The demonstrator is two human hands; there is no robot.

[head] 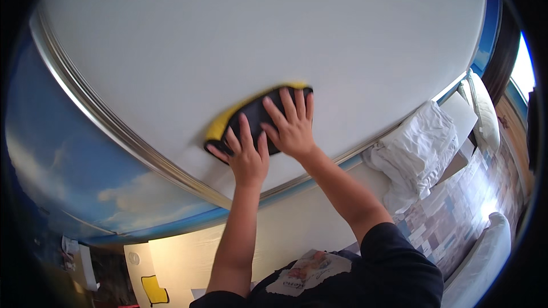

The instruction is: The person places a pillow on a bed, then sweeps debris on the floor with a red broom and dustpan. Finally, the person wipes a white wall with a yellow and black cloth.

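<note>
My left hand (pixel 247 160) and my right hand (pixel 293 130) press flat, fingers spread, on a grey and yellow cloth with black edging (pixel 257 113). The cloth lies against a large white panel (pixel 299 30) in a metallic frame. Its yellow side shows along the upper left edge, while the grey side faces my palms. The left hand is on the cloth's lower left part, the right hand on its right part. Both thumbs are near each other. The cloth's underside is mostly hidden.
A silvery frame (pixel 128 147) borders the panel, beside a wall with a sky picture (pixel 107 192). Crumpled white fabric (pixel 417 149) and a white cushion (pixel 483 113) are at the right. Another yellow cloth with dark edging (pixel 155 289) lies at the lower left, on a pale surface.
</note>
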